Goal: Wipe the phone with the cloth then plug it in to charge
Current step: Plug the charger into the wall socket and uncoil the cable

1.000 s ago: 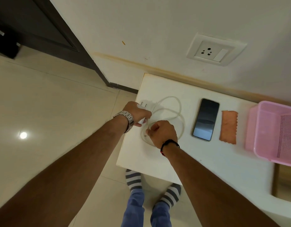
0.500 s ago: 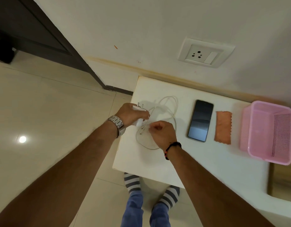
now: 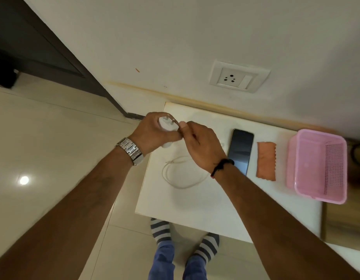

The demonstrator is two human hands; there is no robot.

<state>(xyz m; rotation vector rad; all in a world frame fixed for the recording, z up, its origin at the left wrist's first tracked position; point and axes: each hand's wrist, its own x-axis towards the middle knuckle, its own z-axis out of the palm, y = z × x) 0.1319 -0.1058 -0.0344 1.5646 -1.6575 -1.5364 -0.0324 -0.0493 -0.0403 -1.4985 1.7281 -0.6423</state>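
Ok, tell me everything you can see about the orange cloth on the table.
The small orange cloth is a rectangular piece of soft-looking fabric with zigzag-cut edges along its right side and bottom. It lies flat and spread out on the white tabletop, long side running away from the person. It sits between the dark-screened phone and the pink plastic basket, apart from both. Neither hand touches it; only the table does.
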